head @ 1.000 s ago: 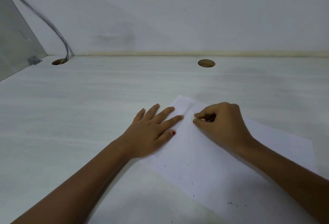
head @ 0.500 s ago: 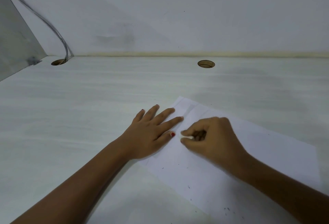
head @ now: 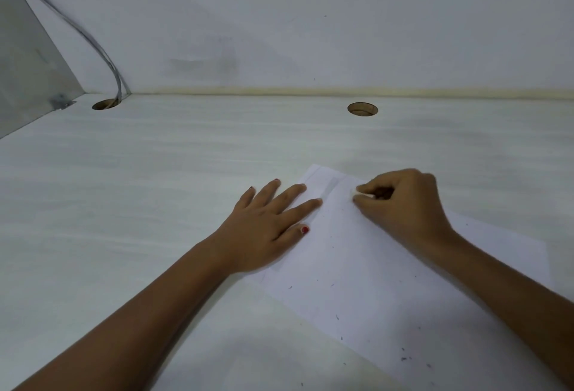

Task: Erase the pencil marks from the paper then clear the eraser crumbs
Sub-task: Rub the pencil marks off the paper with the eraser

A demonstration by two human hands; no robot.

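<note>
The left hand (head: pixel 264 229) lies flat, fingers (head: pixel 298 204) straight, pinning the left edge of the paper (head: pixel 357 282), a thin sheet likely to slide or crease, toward the desk's (head: pixel 155 189) near right corner, while the right hand (head: pixel 403 210) pinches a small white eraser (head: pixel 360 194) at its far end.

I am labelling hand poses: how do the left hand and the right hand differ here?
The left hand lies flat with straight, spread fingers; the right hand is curled. The left hand holds nothing, pressing the paper; the right hand pinches a white eraser. Both rest on the paper.
</note>
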